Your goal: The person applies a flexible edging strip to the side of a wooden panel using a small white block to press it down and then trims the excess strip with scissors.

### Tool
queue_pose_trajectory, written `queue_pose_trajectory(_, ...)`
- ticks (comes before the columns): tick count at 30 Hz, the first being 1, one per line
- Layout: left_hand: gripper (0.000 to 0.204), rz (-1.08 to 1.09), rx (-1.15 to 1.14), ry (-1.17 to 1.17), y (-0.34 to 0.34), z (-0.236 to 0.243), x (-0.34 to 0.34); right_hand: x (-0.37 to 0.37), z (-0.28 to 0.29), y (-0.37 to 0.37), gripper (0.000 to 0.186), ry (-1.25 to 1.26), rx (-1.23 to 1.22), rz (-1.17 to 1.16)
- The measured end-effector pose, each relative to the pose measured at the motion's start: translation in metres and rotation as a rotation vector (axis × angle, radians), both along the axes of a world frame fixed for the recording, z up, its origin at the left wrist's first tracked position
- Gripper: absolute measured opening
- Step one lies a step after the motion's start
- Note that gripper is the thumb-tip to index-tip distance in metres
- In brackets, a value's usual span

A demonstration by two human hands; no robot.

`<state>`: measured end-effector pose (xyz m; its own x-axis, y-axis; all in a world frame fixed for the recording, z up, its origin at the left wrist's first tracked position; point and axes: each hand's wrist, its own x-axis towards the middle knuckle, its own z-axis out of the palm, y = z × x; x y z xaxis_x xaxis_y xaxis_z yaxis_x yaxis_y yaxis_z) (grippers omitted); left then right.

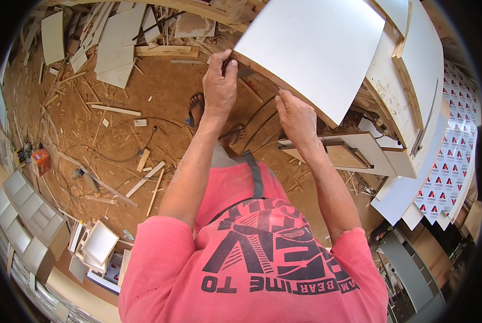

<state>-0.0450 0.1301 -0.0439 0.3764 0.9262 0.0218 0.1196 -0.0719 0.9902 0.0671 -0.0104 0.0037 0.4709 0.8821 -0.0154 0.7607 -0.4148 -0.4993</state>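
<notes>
A large white board (311, 48) with a brown raw edge lies in front of me, on top of a wooden structure. My left hand (220, 83) is closed on its left corner, thumb up against the edge. Farther right along the same edge, my right hand (296, 114) is closed, thumb and fingers pinched together right at the board's near side. Anything between those right fingertips is too small to make out.
Offcuts and wood strips (117, 110) litter the brown floor, along with dark cables (260, 126). A white panel assembly (348, 153) stands below the board. Patterned film-covered sheets (448, 156) lean at right. At lower left sit drawer-like boxes (98, 242) and an orange box (42, 161).
</notes>
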Motion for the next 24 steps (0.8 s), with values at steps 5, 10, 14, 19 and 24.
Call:
queue_pose_trajectory(5,0.026,-0.004,0.004,-0.074,0.002,-0.017,0.000,-0.002,-0.002,0.001,0.015,-0.017,0.010,0.008)
queue_pose_trajectory(10,0.041,0.029,-0.456,-0.391,-0.019,0.014,0.015,-0.001,-0.005,-0.001,0.014,-0.006,-0.003,-0.028)
queue_pose_trajectory(14,0.043,0.164,-0.613,-0.452,-0.033,0.023,0.022,-0.002,-0.002,-0.001,0.019,0.035,-0.051,-0.061)
queue_pose_trajectory(19,0.022,0.091,-0.772,-0.441,-0.043,0.018,0.026,-0.003,0.001,0.001,0.020,0.049,-0.106,-0.073)
queue_pose_trajectory(24,0.014,0.063,-0.820,-0.441,-0.042,0.018,0.027,-0.001,0.005,-0.002,0.024,0.105,-0.119,-0.095)
